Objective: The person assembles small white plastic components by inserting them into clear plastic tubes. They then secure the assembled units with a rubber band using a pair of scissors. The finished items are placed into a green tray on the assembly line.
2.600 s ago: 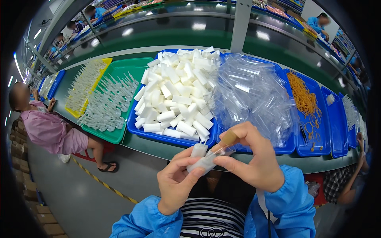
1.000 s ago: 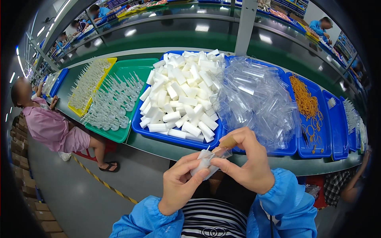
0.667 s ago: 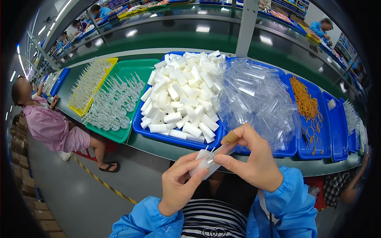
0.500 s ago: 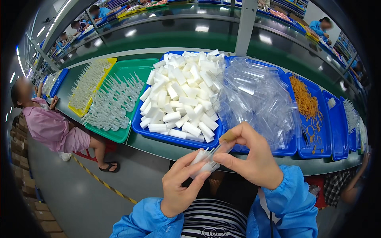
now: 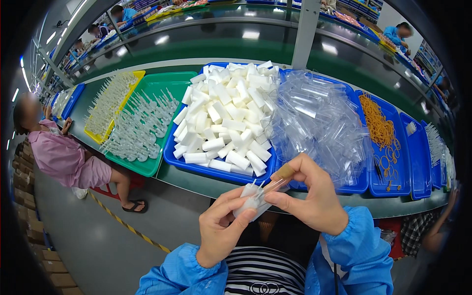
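Note:
My left hand (image 5: pixel 220 230) is closed around a white foam piece and a white plastic part with thin tips (image 5: pixel 251 200), held low in front of the trays. From the right, my right hand (image 5: pixel 314 199) pinches a clear plastic sleeve (image 5: pixel 277 186) between thumb and forefinger, touching the held white parts. A tan band wraps the tip of that forefinger. Just beyond my hands is a blue tray heaped with white foam blocks (image 5: pixel 227 118). To its right lies a pile of clear plastic sleeves (image 5: pixel 319 128) in another blue tray.
On the left, a green tray (image 5: pixel 179 78) and a yellow tray (image 5: pixel 138 77) hold thin-tipped white parts. Orange rubber bands (image 5: pixel 376 120) and dark tweezers (image 5: pixel 377 168) lie in a blue tray on the right. A person in pink (image 5: pixel 61 160) sits at left. A metal post (image 5: pixel 305 34) rises behind.
The clear sleeve has shifted and tilted beside the white parts. My left fingers have changed their hold a little, so more of the white tips shows.

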Motion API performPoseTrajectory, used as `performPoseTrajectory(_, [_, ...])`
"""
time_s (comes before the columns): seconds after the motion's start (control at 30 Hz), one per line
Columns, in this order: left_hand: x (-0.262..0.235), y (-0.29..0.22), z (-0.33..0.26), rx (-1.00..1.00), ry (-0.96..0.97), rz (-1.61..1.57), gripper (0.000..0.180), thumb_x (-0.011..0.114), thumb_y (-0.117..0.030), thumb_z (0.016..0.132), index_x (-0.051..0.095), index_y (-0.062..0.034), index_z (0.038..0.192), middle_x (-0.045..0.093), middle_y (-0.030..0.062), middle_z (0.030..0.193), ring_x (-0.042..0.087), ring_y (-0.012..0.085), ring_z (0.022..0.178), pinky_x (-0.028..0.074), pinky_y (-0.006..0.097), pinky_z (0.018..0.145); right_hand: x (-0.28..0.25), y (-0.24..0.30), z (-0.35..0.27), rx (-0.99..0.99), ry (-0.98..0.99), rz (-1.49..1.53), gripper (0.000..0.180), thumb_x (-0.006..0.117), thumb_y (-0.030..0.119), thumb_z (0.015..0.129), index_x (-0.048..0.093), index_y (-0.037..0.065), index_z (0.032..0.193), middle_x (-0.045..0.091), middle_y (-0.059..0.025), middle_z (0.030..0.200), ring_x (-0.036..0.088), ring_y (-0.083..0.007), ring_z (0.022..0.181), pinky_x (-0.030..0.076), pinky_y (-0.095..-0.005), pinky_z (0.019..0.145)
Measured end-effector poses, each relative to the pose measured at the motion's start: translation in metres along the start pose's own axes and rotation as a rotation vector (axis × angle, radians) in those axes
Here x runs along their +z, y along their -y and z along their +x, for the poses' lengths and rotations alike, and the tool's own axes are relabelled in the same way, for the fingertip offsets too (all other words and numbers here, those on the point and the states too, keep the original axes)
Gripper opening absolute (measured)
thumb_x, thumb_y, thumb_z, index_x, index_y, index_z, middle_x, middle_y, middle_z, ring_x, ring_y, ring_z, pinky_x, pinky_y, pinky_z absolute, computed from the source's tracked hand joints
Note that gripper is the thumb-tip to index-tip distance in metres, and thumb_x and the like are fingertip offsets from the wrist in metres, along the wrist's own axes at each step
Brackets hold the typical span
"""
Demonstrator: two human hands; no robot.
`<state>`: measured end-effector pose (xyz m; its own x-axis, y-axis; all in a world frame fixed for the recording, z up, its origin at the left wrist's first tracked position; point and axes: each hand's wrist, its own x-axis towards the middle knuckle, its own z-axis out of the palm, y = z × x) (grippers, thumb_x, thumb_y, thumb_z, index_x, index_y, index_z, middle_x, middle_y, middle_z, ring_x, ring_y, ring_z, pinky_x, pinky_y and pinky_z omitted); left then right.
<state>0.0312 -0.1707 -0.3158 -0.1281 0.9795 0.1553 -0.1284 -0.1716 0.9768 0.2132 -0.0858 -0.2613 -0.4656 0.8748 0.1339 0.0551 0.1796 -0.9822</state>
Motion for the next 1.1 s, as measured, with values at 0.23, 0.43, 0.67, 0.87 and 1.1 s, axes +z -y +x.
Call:
performPoseTrajectory(0.23, [0.000, -0.001, 0.001, 0.054, 0.002, 0.037, 0.026, 0.068, 0.001, 0.090, 0.067, 0.0052, 0.116, 0.058, 0.0199, 0.130, 0.062, 0.0228, 0.112, 0.055, 0.031, 0.091, 0.003, -0.006, -0.004, -0.091, -0.001, -0.038, 0.033, 0.081, 0.012, 0.081, 0.059, 0.000, 0.101, 0.065, -0.0104, 0.097, 0.065, -0.0172, 0.091, 0.053, -0.0327, 0.084])
performPoseTrajectory(0.43, [-0.002, -0.002, 0.001, 0.176, -0.026, 0.286, 0.028, 0.074, -0.001, 0.084, 0.071, 0.0007, 0.113, 0.063, 0.0204, 0.124, 0.066, 0.0250, 0.109, 0.055, 0.032, 0.087, 0.002, -0.008, -0.005, -0.374, -0.006, -0.308, 0.032, 0.083, 0.015, 0.078, 0.061, 0.005, 0.099, 0.065, -0.0081, 0.097, 0.063, -0.0223, 0.092, 0.045, -0.0343, 0.084])
performPoseTrajectory(0.67, [-0.001, -0.014, 0.003, 0.196, -0.015, 0.458, 0.035, 0.079, -0.002, 0.079, 0.072, -0.0019, 0.113, 0.064, 0.0202, 0.124, 0.067, 0.0282, 0.107, 0.054, 0.034, 0.089, -0.006, 0.005, 0.007, -0.055, 0.091, -0.067, 0.031, 0.081, 0.014, 0.078, 0.060, 0.004, 0.099, 0.064, -0.0090, 0.093, 0.065, -0.0249, 0.087, 0.047, -0.0352, 0.081])
performPoseTrajectory(0.87, [-0.007, -0.016, 0.004, 0.227, 0.047, 0.423, 0.042, 0.078, -0.001, 0.080, 0.068, -0.0002, 0.121, 0.058, 0.0227, 0.132, 0.064, 0.0298, 0.114, 0.055, 0.036, 0.090, -0.002, 0.008, 0.007, -0.091, 0.144, -0.141, 0.035, 0.082, 0.012, 0.079, 0.057, -0.001, 0.102, 0.064, -0.0095, 0.095, 0.068, -0.0191, 0.092, 0.053, -0.0321, 0.083])
performPoseTrajectory(1.1, [-0.010, -0.006, -0.002, 0.285, 0.013, -0.183, 0.038, 0.072, 0.007, 0.083, 0.056, 0.0055, 0.117, 0.047, 0.0172, 0.126, 0.061, 0.0343, 0.116, 0.058, 0.042, 0.096, -0.007, 0.015, -0.007, 0.022, 0.006, 0.115, 0.038, 0.084, 0.011, 0.076, 0.059, 0.002, 0.104, 0.063, -0.0114, 0.108, 0.066, -0.0231, 0.098, 0.052, -0.0284, 0.083])
